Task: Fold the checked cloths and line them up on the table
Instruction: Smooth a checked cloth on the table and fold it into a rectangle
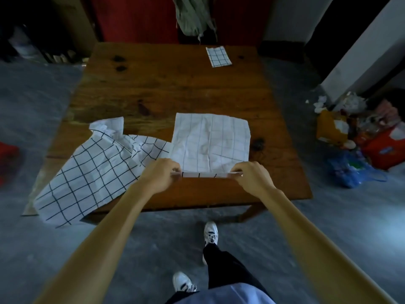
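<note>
A white checked cloth lies spread flat, faint side up, on the brown wooden table. My left hand pinches its near left corner and my right hand pinches its near right corner; the near edge is lifted slightly, showing its dark lines. A second, crumpled checked cloth lies to the left and hangs over the table's front left corner. A small folded checked cloth rests at the far right of the table.
A grey-green bag hangs behind the table's far edge. A heap of rubbish and plastic bags lies on the floor to the right. A red object sits at the left. My feet stand on the grey floor below.
</note>
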The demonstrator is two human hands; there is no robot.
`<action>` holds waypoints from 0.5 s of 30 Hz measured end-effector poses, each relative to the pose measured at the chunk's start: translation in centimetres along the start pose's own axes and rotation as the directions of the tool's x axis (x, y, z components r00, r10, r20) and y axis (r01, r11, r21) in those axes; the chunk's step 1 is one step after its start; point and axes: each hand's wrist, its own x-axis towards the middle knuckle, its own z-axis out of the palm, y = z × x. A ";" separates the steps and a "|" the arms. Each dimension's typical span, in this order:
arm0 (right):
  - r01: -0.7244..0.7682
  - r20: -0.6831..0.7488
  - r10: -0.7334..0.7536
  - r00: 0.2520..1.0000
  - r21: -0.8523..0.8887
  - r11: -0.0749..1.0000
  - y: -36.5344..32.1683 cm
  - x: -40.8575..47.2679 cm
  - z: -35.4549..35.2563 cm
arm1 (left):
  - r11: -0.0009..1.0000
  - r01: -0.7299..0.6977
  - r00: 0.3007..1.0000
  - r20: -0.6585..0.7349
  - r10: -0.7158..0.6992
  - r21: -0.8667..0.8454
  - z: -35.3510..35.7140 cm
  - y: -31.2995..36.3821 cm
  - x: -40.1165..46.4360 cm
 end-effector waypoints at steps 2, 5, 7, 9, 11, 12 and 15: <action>-0.022 0.024 0.022 0.999 -0.019 1.000 -0.1 0.1 -0.5 | 0.999 0.033 0.998 0.049 -0.032 -0.031 -0.8 -0.1 -0.1; -0.034 0.038 0.035 0.999 -0.029 0.999 -0.4 0.8 -1.7 | 0.999 0.046 0.996 0.080 -0.046 -0.008 -2.3 0.3 0.3; -0.038 0.047 0.041 0.998 -0.055 0.998 -0.4 1.7 -2.5 | 0.999 0.035 0.994 0.103 -0.033 -0.017 -3.4 0.7 1.0; -0.020 0.067 0.027 0.997 -0.111 0.994 -0.2 3.0 -3.5 | 0.999 0.031 0.993 0.114 -0.028 -0.028 -4.4 1.1 2.3; 0.006 0.108 0.012 0.994 -0.164 0.986 -0.1 4.4 -4.4 | 0.999 0.029 0.993 0.113 -0.026 -0.027 -5.3 1.2 3.7; 0.011 0.123 0.012 0.992 -0.181 0.984 0.2 5.7 -5.0 | 1.000 0.019 0.994 0.109 -0.017 -0.012 -5.8 1.3 4.9; -0.016 0.160 0.048 0.986 -0.197 0.980 1.0 9.9 -6.2 | 0.999 0.018 0.997 0.074 -0.022 0.051 -7.0 1.5 8.8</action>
